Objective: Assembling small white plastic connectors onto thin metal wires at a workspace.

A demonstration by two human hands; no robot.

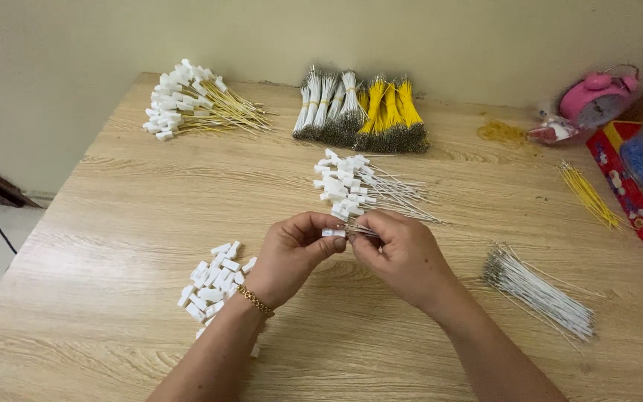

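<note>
Both hands meet over the middle of the wooden table (113,223). The left hand (295,249) pinches a small white connector (333,233) between thumb and fingertips, and the right hand (400,253) holds a thin wire (361,230) against it. Just behind them lies a heap of white-wired connectors (355,187). Loose white connectors (213,286) sit by the left wrist; a bundle of white wires (541,292) lies to the right. Yellow and white wire bundles (362,112) rest near the wall.

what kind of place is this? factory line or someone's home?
Likely a home or small-workshop bench for hand assembly: a plain wooden table against a wall, sorted piles of white connectors and bundled wires, plus a pink alarm clock. No machinery shows.
</note>
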